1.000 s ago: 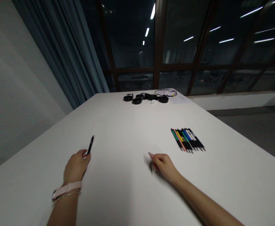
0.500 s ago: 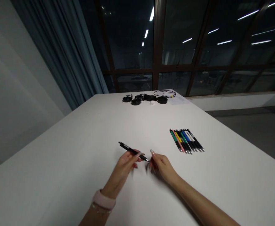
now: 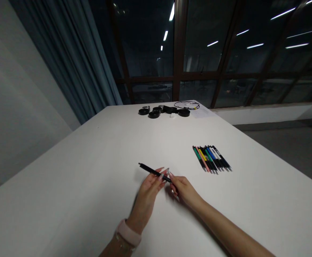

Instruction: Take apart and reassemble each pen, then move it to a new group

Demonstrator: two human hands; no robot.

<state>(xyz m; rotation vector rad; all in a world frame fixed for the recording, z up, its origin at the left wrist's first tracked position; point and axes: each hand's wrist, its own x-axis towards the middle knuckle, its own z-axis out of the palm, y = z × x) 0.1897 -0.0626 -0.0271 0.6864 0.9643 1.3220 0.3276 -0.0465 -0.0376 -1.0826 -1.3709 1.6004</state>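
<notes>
Above the white tabletop (image 3: 91, 171): left hand (image 3: 147, 189) fingers pinching black pen (image 3: 153, 172) at mid-barrel; right hand (image 3: 185, 191) fingers closed on its tip end. Further right, row of coloured pens (image 3: 211, 159) lying flat.

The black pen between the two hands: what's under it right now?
Under the black pen shows bare white table. The left hand grips its near end, where the right hand meets its tip. Whatever lies beneath both hands is hidden.
</notes>
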